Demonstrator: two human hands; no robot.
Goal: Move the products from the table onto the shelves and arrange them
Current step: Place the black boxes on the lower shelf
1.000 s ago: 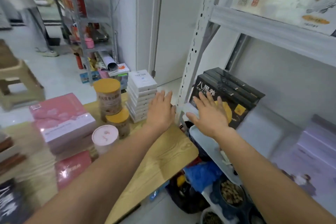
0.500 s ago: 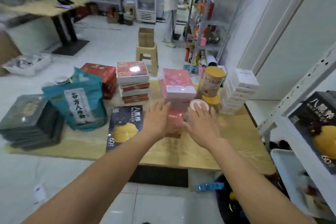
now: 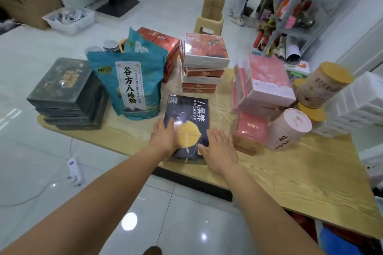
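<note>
The flat black box (image 3: 186, 124) lies at the near edge of the table (image 3: 290, 172), flanked by the left hand (image 3: 164, 137) and right hand (image 3: 219, 151), both empty with fingers spread. If lifted carelessly, the pink canister (image 3: 288, 130) just beside could be toppled.

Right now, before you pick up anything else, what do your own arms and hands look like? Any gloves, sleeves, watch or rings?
Both forearms are bare up to the frame edge: no sleeves show. The left hand and right hand wear no gloves. I see no watch, bracelet or band at either wrist, and no rings on the backs of the fingers, though the picture is a little soft. No cables, straps or markings anywhere on the arms.
</note>
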